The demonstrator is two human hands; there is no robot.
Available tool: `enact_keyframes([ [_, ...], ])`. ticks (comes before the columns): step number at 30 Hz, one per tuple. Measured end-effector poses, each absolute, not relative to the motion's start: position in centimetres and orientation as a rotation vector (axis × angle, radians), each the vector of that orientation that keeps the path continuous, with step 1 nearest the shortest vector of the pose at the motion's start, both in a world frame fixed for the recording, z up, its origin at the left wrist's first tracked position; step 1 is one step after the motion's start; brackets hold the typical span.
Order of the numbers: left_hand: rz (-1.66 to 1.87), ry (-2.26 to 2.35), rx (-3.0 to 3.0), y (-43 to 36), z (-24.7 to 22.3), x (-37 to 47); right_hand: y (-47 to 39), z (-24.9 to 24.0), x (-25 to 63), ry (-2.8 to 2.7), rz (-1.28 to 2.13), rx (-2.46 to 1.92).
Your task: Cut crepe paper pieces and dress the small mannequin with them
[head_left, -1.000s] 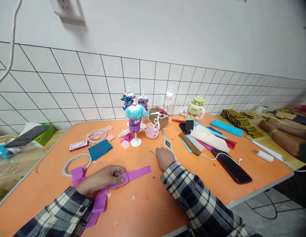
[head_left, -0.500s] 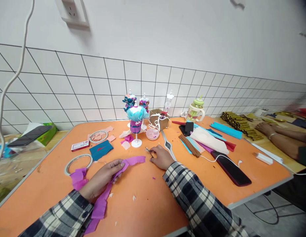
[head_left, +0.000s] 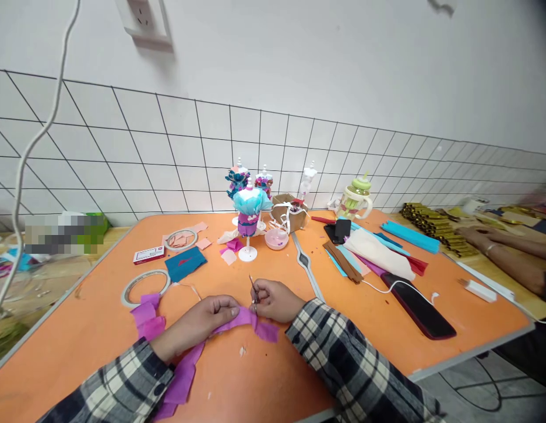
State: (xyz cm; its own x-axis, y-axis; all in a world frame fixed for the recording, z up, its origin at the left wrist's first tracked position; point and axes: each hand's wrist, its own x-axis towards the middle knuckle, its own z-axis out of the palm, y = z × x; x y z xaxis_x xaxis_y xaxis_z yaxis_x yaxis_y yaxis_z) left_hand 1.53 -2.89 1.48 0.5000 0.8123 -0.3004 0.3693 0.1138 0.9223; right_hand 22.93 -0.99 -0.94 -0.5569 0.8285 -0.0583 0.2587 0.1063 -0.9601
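My left hand [head_left: 211,317] pinches a long purple crepe paper strip [head_left: 182,376], which trails down under my left sleeve. The strip's other end passes my right hand [head_left: 275,299] and hangs just below it. Between the right fingertips is a small thin metal tool [head_left: 254,288], pointing up; its exact kind is hard to make out. Beyond my hands stands a small white dress form [head_left: 248,254] wearing a light blue ruffle [head_left: 250,201] and a purple wrap. A pink bowl [head_left: 276,238] is beside it.
Tape rings [head_left: 127,289], a blue paper piece [head_left: 185,265] and a small box [head_left: 148,254] lie left. More dress forms [head_left: 308,179] stand behind. A bottle [head_left: 356,200], paper strips and a phone [head_left: 420,308] are right. Another person's hands [head_left: 479,236] rest far right.
My right hand has moved nearer the left and down to the purple strip, with the tool turned upward. The strip's free end now droops below the right hand. The view has shifted slightly.
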Motion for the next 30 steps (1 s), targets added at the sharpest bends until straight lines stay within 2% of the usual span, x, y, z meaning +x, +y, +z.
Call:
enact_keyframes([
  [7,0.327,0.984,1.521,-2.8,1.6,1.4,-0.1,0.6,24.8,-1.912,1.260,-1.108],
  [13,0.400,0.955,1.351,-2.8,1.8,1.5,0.4,1.6,26.0,-1.789,0.969,-1.272],
  [15,0.461,0.988,1.318,-2.5,1.9,1.1,0.1,2.1,26.4,-1.770,1.156,-1.254],
  [19,0.594,1.018,1.224,-1.9,2.2,0.0,-1.0,3.0,26.7,-1.995,2.102,-0.920],
  [21,0.622,1.018,1.165,-1.8,2.2,-0.3,-1.6,2.9,26.2,-2.056,2.321,-0.805],
  [30,0.560,0.951,1.198,-2.4,2.2,0.0,-2.2,2.6,24.2,-2.044,2.267,-0.898],
])
